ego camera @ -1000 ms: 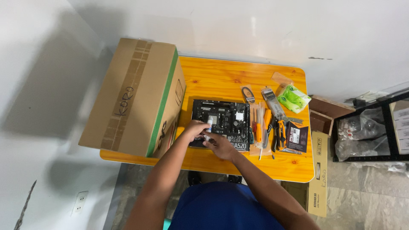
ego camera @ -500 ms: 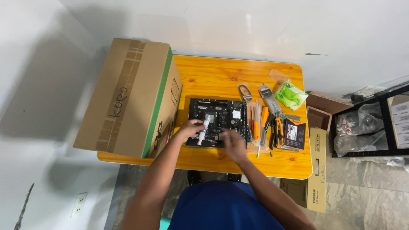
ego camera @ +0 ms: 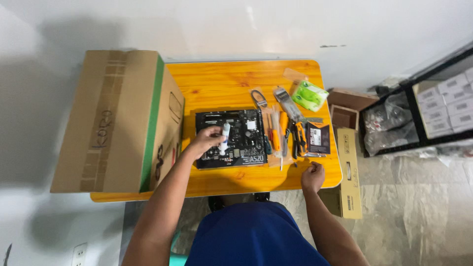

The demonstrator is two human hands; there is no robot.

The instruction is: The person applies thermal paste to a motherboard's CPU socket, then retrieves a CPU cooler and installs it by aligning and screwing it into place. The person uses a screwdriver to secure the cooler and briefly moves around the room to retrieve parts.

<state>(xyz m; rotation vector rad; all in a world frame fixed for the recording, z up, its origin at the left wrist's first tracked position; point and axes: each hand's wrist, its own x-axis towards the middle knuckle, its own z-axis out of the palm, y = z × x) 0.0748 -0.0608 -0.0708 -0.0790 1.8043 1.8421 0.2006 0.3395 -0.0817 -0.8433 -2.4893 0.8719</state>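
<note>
A small white tube (ego camera: pixel 225 138) stands near-upright, long axis running near to far, over the left half of a black circuit board (ego camera: pixel 231 138) on the orange bench (ego camera: pixel 221 83). The left hand (ego camera: pixel 207 140) is clamped around it; the right hand (ego camera: pixel 313 176), curled and holding nothing visible, rests well right at the bench's near edge, beside scattered screwdrivers (ego camera: pixel 276 135).

A big cardboard box (ego camera: pixel 118 120) fills the tabletop's (ego camera: pixel 221 81) left end. Toward the right edge lie orange-handled tools (ego camera: pixel 283 130), with a green packet (ego camera: pixel 309 95) near the far right corner.
</note>
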